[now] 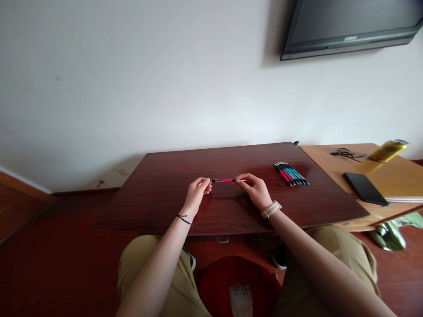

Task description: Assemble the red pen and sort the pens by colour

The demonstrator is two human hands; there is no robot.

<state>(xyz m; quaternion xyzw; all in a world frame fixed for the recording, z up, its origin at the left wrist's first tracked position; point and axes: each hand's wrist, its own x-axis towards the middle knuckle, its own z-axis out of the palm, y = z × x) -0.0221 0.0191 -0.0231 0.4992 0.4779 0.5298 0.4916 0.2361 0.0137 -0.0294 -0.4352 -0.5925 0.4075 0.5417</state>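
A pink and black pen (226,180) lies level between my two hands, above the dark wooden table (158,193). The fingertips of my left hand (197,190) pinch its left end. At its right end, the thumb and fingers of my right hand (254,189) are closed on it, and a light tip shows there. To the right, several pens (292,174) rest side by side in a row, pink ones on the left and blue ones on the right.
On the lighter table (343,163) at the right are a black phone (365,188), a dark cable (348,154) and a yellow can (388,150). A red stool seat (211,281) with clear plastic packaging (241,299) on it stands between my legs. A television (350,26) hangs on the wall.
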